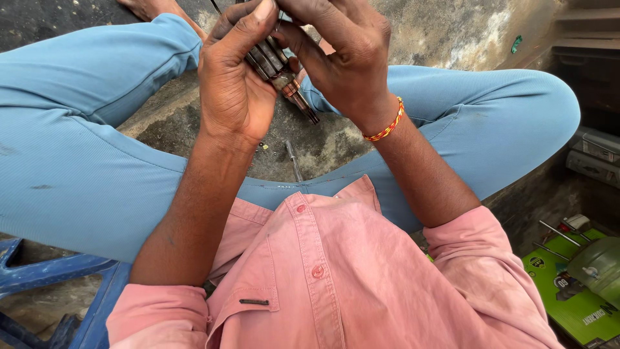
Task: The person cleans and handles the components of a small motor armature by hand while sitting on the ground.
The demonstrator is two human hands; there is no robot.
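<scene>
Two hands meet at about 12 o'clock in the head view, above a pink shirt (336,271) that fills the near edge at 6 o'clock; beyond the shirt, crossed legs in light blue trousers (77,174) run from 9 to 3 o'clock, and a patch of dark concrete floor (323,145) shows between them. On that floor, just below the hands, lies a thin metal rod (294,161). At 4 o'clock, well apart, a green box (571,304) carries a few loose metal pins.

Left hand (236,77) is closed around a small motor armature (281,71), a dark grooved cylinder with a copper-coloured band and a short shaft pointing down toward 5 o'clock; its thumb lies along the top. Right hand (342,58), with a red and yellow thread band (385,127) on the wrist, curls over the upper end, fingertips pinching at something there; what they pinch is hidden.

Risk, as I judge it: the armature sits between both palms with only its shaft end free; a slip of the left grip would drop it onto the concrete, which could bend the shaft or chip the copper band; too hard a pull by the right fingertips could tear fine winding wire.
</scene>
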